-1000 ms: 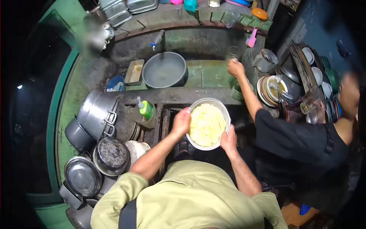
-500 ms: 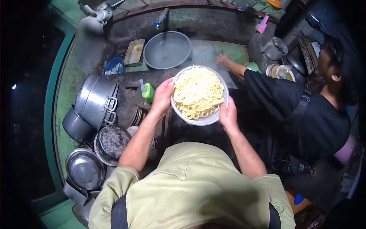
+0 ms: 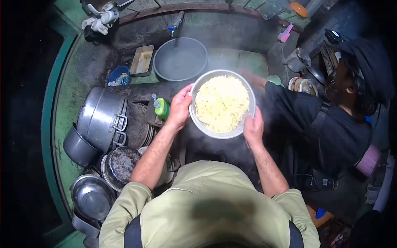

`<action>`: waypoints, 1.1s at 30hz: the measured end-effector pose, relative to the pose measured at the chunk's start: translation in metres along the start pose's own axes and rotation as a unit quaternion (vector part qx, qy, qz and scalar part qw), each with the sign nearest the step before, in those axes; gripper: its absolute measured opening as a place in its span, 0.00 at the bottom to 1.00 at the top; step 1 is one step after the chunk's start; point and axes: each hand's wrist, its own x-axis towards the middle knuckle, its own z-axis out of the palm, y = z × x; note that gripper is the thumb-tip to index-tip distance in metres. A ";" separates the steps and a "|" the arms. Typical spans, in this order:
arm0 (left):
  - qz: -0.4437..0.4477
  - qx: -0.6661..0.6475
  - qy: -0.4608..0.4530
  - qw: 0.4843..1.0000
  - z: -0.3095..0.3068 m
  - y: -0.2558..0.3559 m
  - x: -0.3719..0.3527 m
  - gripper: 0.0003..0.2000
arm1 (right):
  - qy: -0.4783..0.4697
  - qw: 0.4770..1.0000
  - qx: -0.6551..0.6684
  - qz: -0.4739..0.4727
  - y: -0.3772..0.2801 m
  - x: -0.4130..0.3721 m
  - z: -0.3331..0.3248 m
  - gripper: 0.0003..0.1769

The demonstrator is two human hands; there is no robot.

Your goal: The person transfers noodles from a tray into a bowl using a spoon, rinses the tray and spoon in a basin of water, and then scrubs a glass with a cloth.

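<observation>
A round, light grey colander (image 3: pixel 199 123) full of pale yellow noodles (image 3: pixel 222 103) is held up in front of my chest. My left hand (image 3: pixel 180 106) grips its rim on the left side, with the thumb on top. On the opposite side, my right hand (image 3: pixel 253 127) grips the lower right rim. Faint steam hangs around the colander. Behind it, a large grey basin (image 3: pixel 180 60) stands under a tap (image 3: pixel 175 25). A green bottle (image 3: pixel 162 108) with a pump top is just left of my left hand.
Steel pots (image 3: pixel 99 120) and a metal bowl (image 3: pixel 93 198) are piled at the left. A rectangular tray (image 3: pixel 142 61) and a blue basket (image 3: pixel 120 76) sit behind. Another person (image 3: pixel 331 124) in black stands at the right, one blurred arm reaching behind the colander.
The colander has moved slightly right with both my hands, and the noodles lie more evenly in it. The other person's hand has moved and is now blurred.
</observation>
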 end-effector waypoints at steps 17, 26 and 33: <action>0.026 0.256 -0.070 0.964 -0.016 0.008 0.037 0.19 | -0.088 0.946 0.122 0.289 -0.015 0.034 0.012 0.17; -0.089 0.243 -0.042 0.965 -0.018 -0.006 0.057 0.18 | -0.056 0.924 0.165 0.341 0.005 0.032 0.006 0.21; -0.070 0.220 -0.151 0.961 0.013 0.008 0.062 0.17 | -0.001 0.887 0.310 0.341 0.006 0.006 -0.018 0.22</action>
